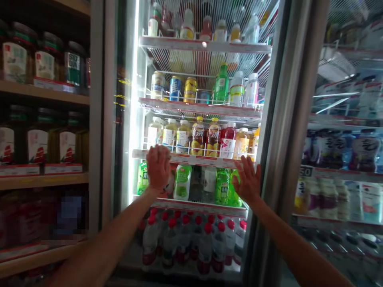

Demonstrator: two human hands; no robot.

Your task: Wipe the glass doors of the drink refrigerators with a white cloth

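In the head view both my arms reach forward toward a lit drinks fridge. My left hand (158,165) is raised at the left end of a shelf edge (203,160), its fingers up and slightly blurred, with nothing visible in it. At the right end of that edge is my right hand (247,180), fingers spread and thumb out. Whether either hand touches the shelf is unclear. Behind and below the hands stand green-labelled bottles (182,182) and a green bottle (222,186). Above the edge is a row of juice and tea bottles (213,137).
Clear bottles with red caps (206,243) crowd the fridge bottom. Higher shelves hold cans (190,89) and a green bottle (222,83). A metal door frame (295,119) borders the right side. Wooden shelves (44,93) with large jars (46,59) stand at left.
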